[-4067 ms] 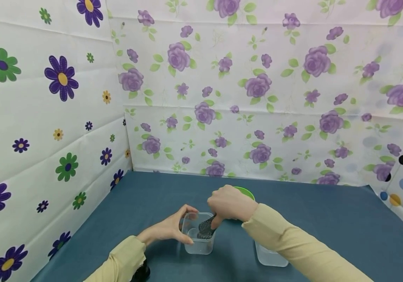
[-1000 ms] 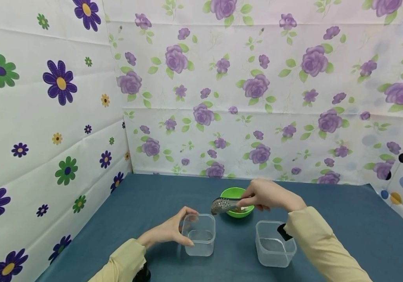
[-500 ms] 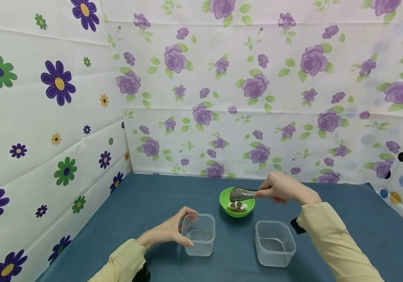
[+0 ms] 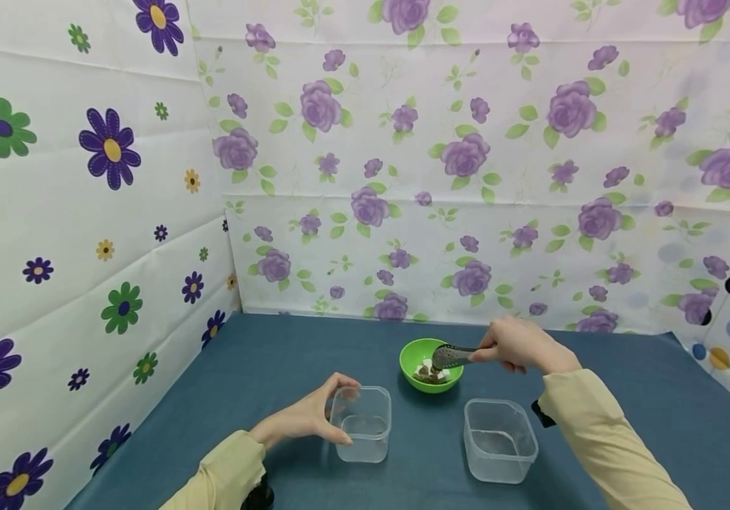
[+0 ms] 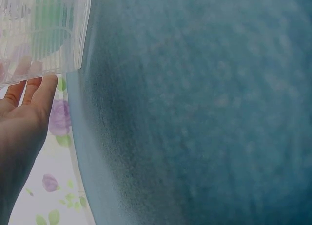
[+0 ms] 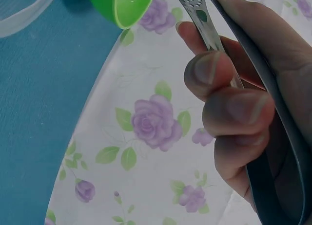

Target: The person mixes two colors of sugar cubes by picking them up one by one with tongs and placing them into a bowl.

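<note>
My right hand grips a pair of dark metal tongs with perforated heads. The tongs' heads are over the right side of a green bowl, which holds small white cubes and brown pieces. In the right wrist view, fingers and thumb wrap round both arms of the tongs. My left hand holds a clear plastic container by its left side, thumb at the front and fingers behind. Nothing shows inside that container. The left wrist view shows the fingers against the container's wall.
A second clear container stands to the right, below my right forearm. The blue table meets a floral cloth backdrop behind and a flowered cloth at the left.
The tongs have moved from inside the left container back to the green bowl and lowered toward its contents. The left hand still holds its container in place.
</note>
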Action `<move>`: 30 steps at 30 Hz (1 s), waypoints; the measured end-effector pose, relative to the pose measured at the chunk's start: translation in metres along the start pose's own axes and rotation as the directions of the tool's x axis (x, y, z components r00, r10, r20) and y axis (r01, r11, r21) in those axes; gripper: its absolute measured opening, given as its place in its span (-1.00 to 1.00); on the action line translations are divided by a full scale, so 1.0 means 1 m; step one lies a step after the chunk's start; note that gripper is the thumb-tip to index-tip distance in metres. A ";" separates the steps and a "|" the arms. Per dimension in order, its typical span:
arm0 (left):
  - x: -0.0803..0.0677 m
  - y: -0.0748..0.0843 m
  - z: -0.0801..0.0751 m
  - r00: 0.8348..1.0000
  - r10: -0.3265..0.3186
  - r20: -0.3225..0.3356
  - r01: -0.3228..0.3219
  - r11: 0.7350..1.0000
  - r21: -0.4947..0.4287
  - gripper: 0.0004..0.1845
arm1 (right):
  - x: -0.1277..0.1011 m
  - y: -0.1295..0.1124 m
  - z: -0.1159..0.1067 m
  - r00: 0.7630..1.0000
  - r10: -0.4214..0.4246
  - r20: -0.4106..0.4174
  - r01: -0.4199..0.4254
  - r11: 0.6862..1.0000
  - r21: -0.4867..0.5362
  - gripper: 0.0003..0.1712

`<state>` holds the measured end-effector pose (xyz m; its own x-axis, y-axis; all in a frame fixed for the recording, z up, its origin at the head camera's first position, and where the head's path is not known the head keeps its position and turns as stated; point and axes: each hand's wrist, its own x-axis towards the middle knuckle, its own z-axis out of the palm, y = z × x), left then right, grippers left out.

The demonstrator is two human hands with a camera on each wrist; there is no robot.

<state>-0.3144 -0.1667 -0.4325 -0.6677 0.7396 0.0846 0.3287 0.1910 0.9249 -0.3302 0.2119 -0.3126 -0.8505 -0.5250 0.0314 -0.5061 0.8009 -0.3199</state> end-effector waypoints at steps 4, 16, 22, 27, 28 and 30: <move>0.000 0.000 0.001 1.000 0.001 -0.001 -0.001 1.000 0.003 -0.26 | 0.001 0.000 0.000 1.000 0.018 0.004 -0.018 1.000 -0.008 -0.83; 0.000 0.000 0.001 1.000 -0.001 0.001 0.001 1.000 0.000 -0.26 | 0.000 -0.007 -0.006 0.997 0.071 0.017 -0.070 0.997 -0.034 -0.81; 0.000 -0.001 0.000 1.000 -0.005 0.003 0.005 1.000 -0.005 -0.27 | 0.000 -0.020 -0.008 1.000 0.009 0.026 -0.009 1.000 -0.011 -0.77; 0.000 -0.002 -0.001 1.000 -0.003 0.005 0.003 1.000 -0.006 -0.25 | 0.001 -0.047 -0.009 0.989 -0.138 0.053 0.138 0.990 0.009 -0.75; 0.000 -0.002 -0.001 1.000 -0.001 0.006 0.001 1.000 -0.008 -0.25 | 0.002 -0.052 -0.009 0.984 -0.167 0.062 0.167 0.986 0.009 -0.76; 0.000 -0.001 -0.001 1.000 -0.002 0.008 0.003 1.000 -0.013 -0.25 | 0.005 -0.063 -0.009 0.977 -0.198 0.083 0.200 0.980 -0.006 -0.76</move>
<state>-0.3153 -0.1672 -0.4330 -0.6630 0.7444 0.0792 0.3184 0.1846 0.9298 -0.3034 0.1614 -0.2841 -0.7183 -0.6955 0.0155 -0.6665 0.6816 -0.3019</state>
